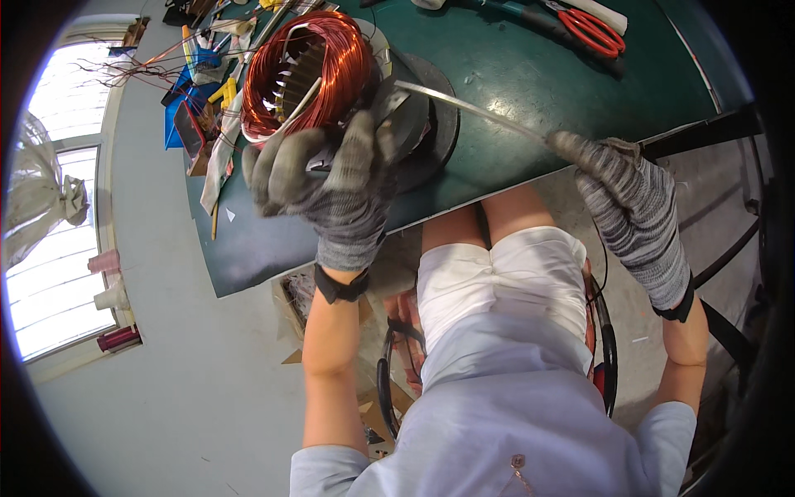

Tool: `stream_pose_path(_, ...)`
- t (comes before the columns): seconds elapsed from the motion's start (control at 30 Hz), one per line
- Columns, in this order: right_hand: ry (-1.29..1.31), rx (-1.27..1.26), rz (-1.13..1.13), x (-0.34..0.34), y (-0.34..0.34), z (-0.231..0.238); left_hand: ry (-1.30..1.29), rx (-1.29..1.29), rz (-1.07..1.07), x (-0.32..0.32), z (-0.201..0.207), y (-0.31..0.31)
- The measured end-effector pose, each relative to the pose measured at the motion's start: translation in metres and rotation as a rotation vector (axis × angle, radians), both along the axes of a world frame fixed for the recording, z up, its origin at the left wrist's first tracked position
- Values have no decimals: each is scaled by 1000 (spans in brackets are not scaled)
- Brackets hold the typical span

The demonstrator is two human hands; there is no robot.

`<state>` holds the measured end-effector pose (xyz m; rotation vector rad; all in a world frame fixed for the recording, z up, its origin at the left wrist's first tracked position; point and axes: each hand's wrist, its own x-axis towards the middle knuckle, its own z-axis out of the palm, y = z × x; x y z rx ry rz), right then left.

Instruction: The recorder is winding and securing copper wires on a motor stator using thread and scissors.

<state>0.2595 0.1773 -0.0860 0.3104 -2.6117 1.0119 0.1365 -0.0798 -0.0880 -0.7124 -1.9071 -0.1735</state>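
On green bench (530, 99): gloved left hand (331, 178) clamping heavy, rigid copper-wound stator (310, 70) by steel rim, sparing fragile windings; right hand (617, 186) pinching stiff, slippery white strip (464, 106) near end.

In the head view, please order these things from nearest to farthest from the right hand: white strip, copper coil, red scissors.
1. White strip: pinched in the right hand.
2. Red scissors: above the hand, at the table's far edge.
3. Copper coil: far left, by the left hand.
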Motion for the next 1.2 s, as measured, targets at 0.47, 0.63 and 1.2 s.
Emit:
stream_pose_path(0.47,-79,604,83,-33,-19,90,-116,14,-226,-13,11,4)
stream_pose_path(0.63,-43,-21,243,-49,-16,48,-70,-2,-156,-12,12,13)
stream_pose_path(1.2,-433,406,216,-103,-8,99,-305,-21,-743,-101,39,-54)
